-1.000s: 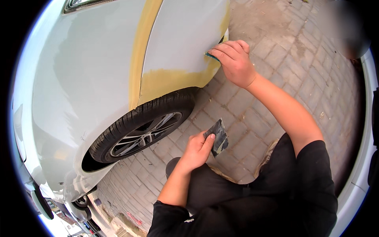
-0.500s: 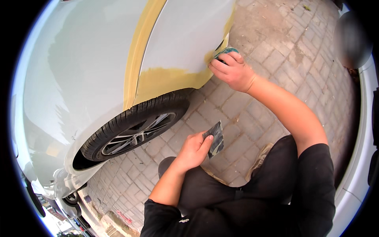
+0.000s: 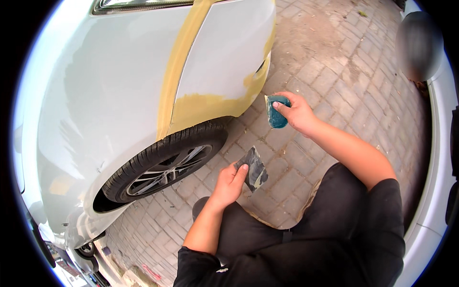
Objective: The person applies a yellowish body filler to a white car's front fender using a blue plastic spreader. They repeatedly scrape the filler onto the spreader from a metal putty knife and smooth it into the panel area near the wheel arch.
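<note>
My right hand (image 3: 300, 115) grips a teal sanding block (image 3: 276, 118) with rounded ends, thumb on its face and a pale edge along one side. It is held apart from the car's bumper corner, over the paving. Lower and to the left, my left hand (image 3: 226, 185) pinches a dark grey, worn sheet of sandpaper (image 3: 257, 173) between thumb and fingers; pale smears mark it. Ahead is the white car's bumper (image 3: 217, 71), with a yellowish filler-like patch (image 3: 203, 107) along its lower edge and a yellow strip (image 3: 173, 76) beside the panel seam.
The car's front wheel (image 3: 167, 167) stands just left of my left hand. Brick paving (image 3: 311, 76) lies beneath me, around my bent legs (image 3: 330, 201). Another light-coloured vehicle (image 3: 428, 210) runs along the right side, with a blurred dark round shape (image 3: 420, 45) near it.
My right hand has drawn the block back from the bumper corner, toward me, and turned its teal face into view. My left hand still holds the sheet, shifted slightly left.
</note>
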A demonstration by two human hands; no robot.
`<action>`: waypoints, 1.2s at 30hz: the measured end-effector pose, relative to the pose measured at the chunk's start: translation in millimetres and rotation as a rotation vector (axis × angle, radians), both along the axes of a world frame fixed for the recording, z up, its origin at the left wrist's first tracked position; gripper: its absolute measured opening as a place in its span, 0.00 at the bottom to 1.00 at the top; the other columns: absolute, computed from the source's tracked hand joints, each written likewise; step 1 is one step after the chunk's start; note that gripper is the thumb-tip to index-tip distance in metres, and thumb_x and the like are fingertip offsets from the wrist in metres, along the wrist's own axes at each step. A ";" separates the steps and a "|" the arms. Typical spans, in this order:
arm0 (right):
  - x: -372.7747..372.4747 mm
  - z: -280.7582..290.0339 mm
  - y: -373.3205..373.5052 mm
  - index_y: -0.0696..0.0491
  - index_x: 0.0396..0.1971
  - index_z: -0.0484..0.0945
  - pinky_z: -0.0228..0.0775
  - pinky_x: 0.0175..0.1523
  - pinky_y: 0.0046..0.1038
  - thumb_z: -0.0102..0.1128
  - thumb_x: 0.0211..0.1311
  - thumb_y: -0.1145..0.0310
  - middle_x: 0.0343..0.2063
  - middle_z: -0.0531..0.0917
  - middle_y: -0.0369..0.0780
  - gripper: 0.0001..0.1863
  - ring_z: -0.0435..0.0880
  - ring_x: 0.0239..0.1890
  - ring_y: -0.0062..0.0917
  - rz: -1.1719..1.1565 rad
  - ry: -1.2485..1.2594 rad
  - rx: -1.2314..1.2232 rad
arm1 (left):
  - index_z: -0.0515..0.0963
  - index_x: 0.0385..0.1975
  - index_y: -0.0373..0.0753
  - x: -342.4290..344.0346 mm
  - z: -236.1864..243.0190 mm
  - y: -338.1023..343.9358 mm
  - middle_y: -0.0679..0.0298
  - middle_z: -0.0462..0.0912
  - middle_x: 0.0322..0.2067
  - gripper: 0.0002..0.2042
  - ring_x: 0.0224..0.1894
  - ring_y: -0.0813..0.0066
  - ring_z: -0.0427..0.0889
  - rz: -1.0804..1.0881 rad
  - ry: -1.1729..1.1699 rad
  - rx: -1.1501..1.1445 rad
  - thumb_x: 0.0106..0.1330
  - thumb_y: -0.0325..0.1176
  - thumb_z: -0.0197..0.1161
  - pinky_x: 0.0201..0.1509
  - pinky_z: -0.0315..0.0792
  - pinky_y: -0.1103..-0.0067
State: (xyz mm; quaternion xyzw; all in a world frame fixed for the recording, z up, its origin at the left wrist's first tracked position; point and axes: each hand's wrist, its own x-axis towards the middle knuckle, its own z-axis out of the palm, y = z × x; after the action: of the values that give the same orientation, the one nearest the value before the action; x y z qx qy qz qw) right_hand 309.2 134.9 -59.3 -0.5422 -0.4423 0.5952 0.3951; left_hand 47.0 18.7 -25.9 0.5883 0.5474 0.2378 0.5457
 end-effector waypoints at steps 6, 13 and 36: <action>-14.4 39.2 -37.4 0.56 0.58 0.70 0.78 0.51 0.35 0.58 0.72 0.66 0.45 0.82 0.38 0.19 0.82 0.47 0.23 -0.148 0.621 -0.254 | 0.76 0.50 0.31 -11.7 -15.1 -4.0 0.59 0.83 0.45 0.14 0.48 0.72 0.82 0.391 -0.760 -0.222 0.76 0.35 0.52 0.53 0.75 0.74; -45.2 63.0 -78.5 0.59 0.55 0.70 0.74 0.57 0.28 0.59 0.69 0.75 0.45 0.83 0.38 0.17 0.81 0.49 0.22 0.112 0.585 -0.029 | 0.71 0.56 0.28 13.8 38.6 -20.1 0.51 0.80 0.54 0.17 0.57 0.60 0.80 0.564 -1.212 -0.354 0.77 0.34 0.47 0.63 0.74 0.63; -61.5 56.5 -128.0 0.61 0.52 0.76 0.72 0.56 0.30 0.69 0.53 0.77 0.52 0.78 0.45 0.24 0.80 0.52 0.34 0.360 -0.010 0.588 | 0.71 0.56 0.26 18.4 59.3 -52.9 0.51 0.81 0.52 0.18 0.54 0.61 0.81 0.435 -1.241 -0.278 0.76 0.34 0.47 0.62 0.73 0.66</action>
State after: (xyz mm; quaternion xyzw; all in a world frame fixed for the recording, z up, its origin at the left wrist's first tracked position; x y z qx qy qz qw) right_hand 247.8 7.0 -2.8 -0.3215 -0.6853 0.4998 0.4210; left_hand 65.4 -34.2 33.4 0.1429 0.2637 0.5637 0.7696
